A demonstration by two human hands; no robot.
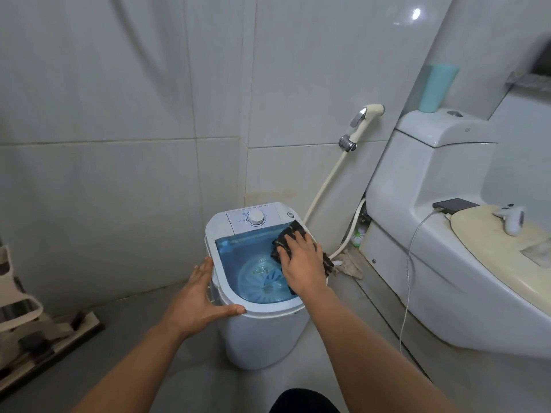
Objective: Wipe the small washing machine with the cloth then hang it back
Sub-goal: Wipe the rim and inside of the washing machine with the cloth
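A small white washing machine (262, 338) with a clear blue lid and a round dial stands on the bathroom floor in the corner. My right hand (302, 260) presses a dark patterned cloth (293, 232) flat against the right side of the blue lid. The cloth shows above my fingers and hangs a little past the right rim. My left hand (198, 296) rests on the machine's left front rim, fingers spread along the edge, holding nothing else.
A white toilet (432, 234) stands close on the right, with a phone (454, 205) on a cable and a white controller on its lid. A bidet sprayer (365, 114) and hose hang on the tiled wall behind. A floor squeegee (59, 338) lies at the left.
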